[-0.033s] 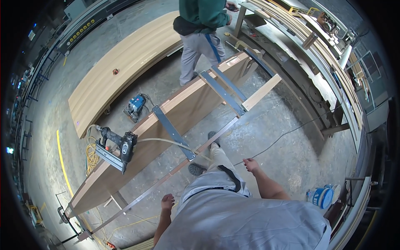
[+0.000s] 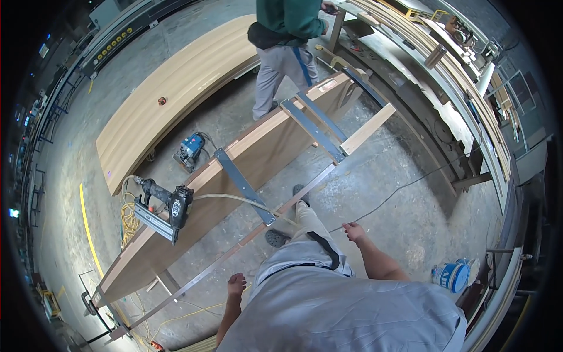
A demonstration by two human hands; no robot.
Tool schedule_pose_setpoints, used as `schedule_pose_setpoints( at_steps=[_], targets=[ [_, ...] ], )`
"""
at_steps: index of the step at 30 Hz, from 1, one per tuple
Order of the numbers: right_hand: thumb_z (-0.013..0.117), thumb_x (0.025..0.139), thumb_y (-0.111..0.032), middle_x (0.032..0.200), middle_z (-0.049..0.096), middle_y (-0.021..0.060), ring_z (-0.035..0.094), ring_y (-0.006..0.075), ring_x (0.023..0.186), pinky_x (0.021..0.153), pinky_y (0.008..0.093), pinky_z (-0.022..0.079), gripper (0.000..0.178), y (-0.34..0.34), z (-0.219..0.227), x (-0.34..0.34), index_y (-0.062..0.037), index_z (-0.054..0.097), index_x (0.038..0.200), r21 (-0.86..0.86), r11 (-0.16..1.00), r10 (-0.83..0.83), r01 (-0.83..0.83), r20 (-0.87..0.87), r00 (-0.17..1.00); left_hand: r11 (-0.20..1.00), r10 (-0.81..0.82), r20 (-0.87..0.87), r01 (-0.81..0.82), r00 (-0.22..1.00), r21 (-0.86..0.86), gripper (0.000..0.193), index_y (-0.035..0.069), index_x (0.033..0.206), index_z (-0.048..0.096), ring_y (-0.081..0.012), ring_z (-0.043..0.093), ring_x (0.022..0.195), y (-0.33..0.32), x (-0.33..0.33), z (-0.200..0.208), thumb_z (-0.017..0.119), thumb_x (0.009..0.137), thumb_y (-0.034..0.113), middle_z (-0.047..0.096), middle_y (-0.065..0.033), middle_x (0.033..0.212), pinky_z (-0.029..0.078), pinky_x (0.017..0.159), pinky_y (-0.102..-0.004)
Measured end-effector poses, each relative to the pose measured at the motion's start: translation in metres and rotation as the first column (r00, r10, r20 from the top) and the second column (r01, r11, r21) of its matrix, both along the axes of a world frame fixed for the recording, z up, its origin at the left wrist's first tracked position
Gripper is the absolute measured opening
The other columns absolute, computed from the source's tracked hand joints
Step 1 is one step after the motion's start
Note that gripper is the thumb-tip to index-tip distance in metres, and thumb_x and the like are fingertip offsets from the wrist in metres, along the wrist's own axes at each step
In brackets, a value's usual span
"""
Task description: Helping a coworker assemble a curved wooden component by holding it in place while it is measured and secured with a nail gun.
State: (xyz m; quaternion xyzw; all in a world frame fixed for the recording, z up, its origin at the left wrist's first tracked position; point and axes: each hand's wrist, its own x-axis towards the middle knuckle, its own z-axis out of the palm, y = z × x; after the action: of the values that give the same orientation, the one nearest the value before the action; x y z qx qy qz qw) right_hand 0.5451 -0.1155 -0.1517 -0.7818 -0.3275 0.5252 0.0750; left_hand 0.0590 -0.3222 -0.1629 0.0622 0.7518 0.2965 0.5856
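My left hand [image 2: 236,284] hangs beside my body, its fingers loosely curled and nothing visible in them. My right hand [image 2: 353,232] is held out over the floor, empty, its fingers partly bent and slightly apart. Both are clear of the long wooden panel [image 2: 272,158], which stands on edge in a low rack in front of me. Dark flat crossbars [image 2: 243,186] of the rack straddle the panel's top edge and reach a long rail [image 2: 252,234] nearer me. A black nail gun [image 2: 167,208] with a pale hose rests on the panel's edge at the left.
Beyond the panel lies a broad wooden slab [image 2: 176,82] with a small red-black object on it. A blue power tool [image 2: 190,151] sits on the floor between them. A co-worker in a green top [image 2: 287,23] stands at the far side. Blue-white buckets [image 2: 451,277] are at right; cables cross the floor.
The co-worker's upper body has shifted slightly to the right. My hands, the panel and the nail gun stay in place.
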Motion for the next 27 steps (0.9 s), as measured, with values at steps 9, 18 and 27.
schedule_pose_setpoints(
  at_steps=[9, 18, 27],
  targets=[
    [0.06, 0.086, -0.042, 0.093, 0.067, 0.0128, 0.062, 0.0222, 0.083, 0.074, 0.035, 0.049, 0.048, -0.015, 0.017, -0.006, 0.0013, 0.064, 0.107, 0.04, 0.998, -0.054, 0.052, 0.028, 0.998, 1.0, 0.011, 0.077, -0.012, 0.997, 0.018, 0.026, 0.012, 0.111, 0.056, -0.0188, 0.058, 0.069, 0.001, -0.013, -0.018, 0.063, 0.088, 0.024, 0.061, -0.0074, 0.089, 0.047, 0.054, -0.0319],
    [0.06, 0.087, -0.041, 0.095, 0.068, 0.013, 0.063, 0.0225, 0.088, 0.078, 0.0347, 0.049, 0.044, -0.022, 0.038, 0.003, -0.0007, 0.065, 0.104, 0.06, 0.991, -0.122, 0.119, 0.053, 0.991, 0.984, -0.177, 0.069, 0.178, 0.982, -0.013, 0.031, 0.012, 0.116, 0.055, -0.0238, 0.061, 0.083, 0.03, -0.006, -0.023, 0.061, 0.09, 0.028, 0.062, -0.0101, 0.101, 0.05, 0.065, -0.0368],
    [0.059, 0.088, -0.039, 0.087, 0.062, 0.0054, 0.054, 0.0139, 0.069, 0.059, 0.0298, 0.048, 0.037, -0.07, 0.043, 0.056, -0.0065, 0.061, 0.106, 0.037, 0.975, -0.22, 0.217, 0.11, 0.969, 0.93, -0.366, 0.047, 0.367, 0.929, -0.014, 0.033, 0.007, 0.111, 0.058, -0.0172, 0.062, 0.079, 0.07, 0.023, -0.023, 0.059, 0.09, 0.032, 0.064, -0.0062, 0.096, 0.048, 0.063, -0.0299]
  ],
)
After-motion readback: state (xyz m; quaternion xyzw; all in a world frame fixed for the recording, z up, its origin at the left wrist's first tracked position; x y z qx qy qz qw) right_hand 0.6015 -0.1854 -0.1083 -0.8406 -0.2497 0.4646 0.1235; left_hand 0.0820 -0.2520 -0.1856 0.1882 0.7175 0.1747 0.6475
